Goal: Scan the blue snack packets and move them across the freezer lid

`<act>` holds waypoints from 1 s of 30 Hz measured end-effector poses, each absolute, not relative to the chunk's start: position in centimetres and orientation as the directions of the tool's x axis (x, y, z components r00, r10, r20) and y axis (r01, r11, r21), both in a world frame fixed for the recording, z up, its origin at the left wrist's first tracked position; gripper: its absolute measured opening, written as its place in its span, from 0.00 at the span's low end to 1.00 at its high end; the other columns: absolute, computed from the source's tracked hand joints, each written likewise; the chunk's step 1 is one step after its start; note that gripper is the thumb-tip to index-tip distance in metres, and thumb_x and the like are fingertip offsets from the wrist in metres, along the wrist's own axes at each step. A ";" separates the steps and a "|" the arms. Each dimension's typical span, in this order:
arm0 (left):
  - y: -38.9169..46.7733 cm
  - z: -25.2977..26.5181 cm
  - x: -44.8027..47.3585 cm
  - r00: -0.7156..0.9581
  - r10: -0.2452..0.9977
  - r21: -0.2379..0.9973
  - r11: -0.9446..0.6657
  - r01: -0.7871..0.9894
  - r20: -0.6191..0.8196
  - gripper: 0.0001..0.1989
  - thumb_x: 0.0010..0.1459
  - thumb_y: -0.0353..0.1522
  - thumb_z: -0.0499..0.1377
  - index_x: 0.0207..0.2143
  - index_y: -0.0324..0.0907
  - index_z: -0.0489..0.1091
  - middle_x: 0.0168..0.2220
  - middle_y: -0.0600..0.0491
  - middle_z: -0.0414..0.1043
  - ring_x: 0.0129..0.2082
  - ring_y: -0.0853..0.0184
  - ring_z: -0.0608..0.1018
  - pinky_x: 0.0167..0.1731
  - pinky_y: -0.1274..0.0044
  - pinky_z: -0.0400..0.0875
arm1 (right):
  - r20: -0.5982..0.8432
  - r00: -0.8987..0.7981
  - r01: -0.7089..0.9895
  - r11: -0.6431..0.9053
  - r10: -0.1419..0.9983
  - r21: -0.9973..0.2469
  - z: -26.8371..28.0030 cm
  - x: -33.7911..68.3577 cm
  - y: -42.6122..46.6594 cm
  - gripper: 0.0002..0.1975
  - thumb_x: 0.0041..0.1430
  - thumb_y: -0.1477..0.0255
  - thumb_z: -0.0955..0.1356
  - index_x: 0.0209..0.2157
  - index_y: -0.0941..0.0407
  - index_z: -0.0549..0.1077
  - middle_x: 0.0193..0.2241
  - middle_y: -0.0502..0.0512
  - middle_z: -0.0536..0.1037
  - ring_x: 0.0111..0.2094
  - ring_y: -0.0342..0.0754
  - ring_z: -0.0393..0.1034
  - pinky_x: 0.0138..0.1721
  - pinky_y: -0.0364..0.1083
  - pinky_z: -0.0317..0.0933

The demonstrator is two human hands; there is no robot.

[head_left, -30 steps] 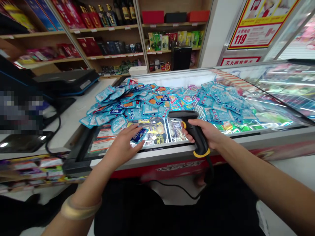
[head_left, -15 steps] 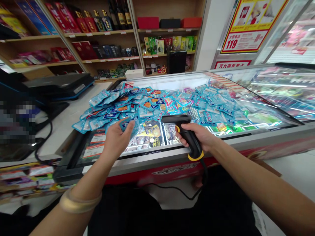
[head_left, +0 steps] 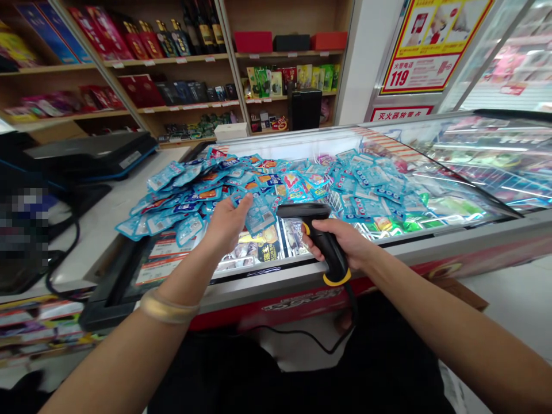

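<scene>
My left hand (head_left: 228, 223) pinches a blue snack packet (head_left: 260, 215) between thumb and fingers, just above the freezer's glass top. In my right hand (head_left: 338, 238) is a black and yellow barcode scanner (head_left: 334, 247), its fingers wrapped round the handle and its head pointing left toward the packet. A heap of blue packets (head_left: 202, 187) lies on the glass behind and left of my left hand. Another pile of blue packets (head_left: 371, 181) spreads beyond the scanner to the right. The scanner's cable (head_left: 302, 330) hangs down in front of the freezer.
The chest freezer (head_left: 259, 276) holds frozen goods under its glass. At left, a counter (head_left: 99, 230) bears a black and blue device (head_left: 95, 152). Shelves (head_left: 172, 57) with bottles and boxes stand behind. A red and yellow notice (head_left: 431, 52) hangs on the back right wall.
My left hand has moved right with the blue packet, bringing it nearer the scanner. The packet now shows more of its flat face. My right hand keeps hold of the scanner.
</scene>
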State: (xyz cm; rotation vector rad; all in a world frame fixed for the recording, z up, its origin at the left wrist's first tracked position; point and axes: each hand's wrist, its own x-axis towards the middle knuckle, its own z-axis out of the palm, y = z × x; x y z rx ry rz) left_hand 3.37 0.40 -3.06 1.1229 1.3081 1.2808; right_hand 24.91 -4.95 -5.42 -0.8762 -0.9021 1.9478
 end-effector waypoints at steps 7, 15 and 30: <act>0.8 -3.5 3.6 -0.094 0.996 1.000 -0.007 -0.007 0.006 0.15 0.46 0.42 0.67 0.29 0.40 0.71 0.22 0.56 0.74 0.17 0.70 0.73 0.17 0.79 0.69 | -0.258 -0.417 -0.350 -0.417 0.871 -0.839 -5.5 24.8 -4.9 0.11 0.51 0.65 0.71 0.27 0.58 0.72 0.21 0.52 0.74 0.18 0.40 0.65 0.17 0.39 0.62; 1.3 -2.5 4.7 -0.083 0.995 0.998 0.052 0.034 -0.049 0.14 0.47 0.40 0.66 0.30 0.40 0.72 0.21 0.54 0.75 0.19 0.67 0.75 0.19 0.78 0.70 | -0.260 -0.432 -0.386 -0.437 0.864 -0.812 -5.7 24.8 -4.9 0.11 0.51 0.65 0.71 0.28 0.59 0.73 0.22 0.51 0.73 0.18 0.40 0.66 0.18 0.39 0.62; 8.4 0.1 20.4 0.070 0.997 0.982 -0.035 0.184 0.023 0.27 0.44 0.27 0.67 0.48 0.41 0.66 0.30 0.54 0.71 0.30 0.66 0.77 0.31 0.75 0.71 | -0.106 0.069 -0.634 -0.039 0.992 -0.772 -1.5 38.2 0.0 0.08 0.56 0.68 0.65 0.31 0.59 0.70 0.21 0.52 0.71 0.19 0.40 0.62 0.18 0.37 0.59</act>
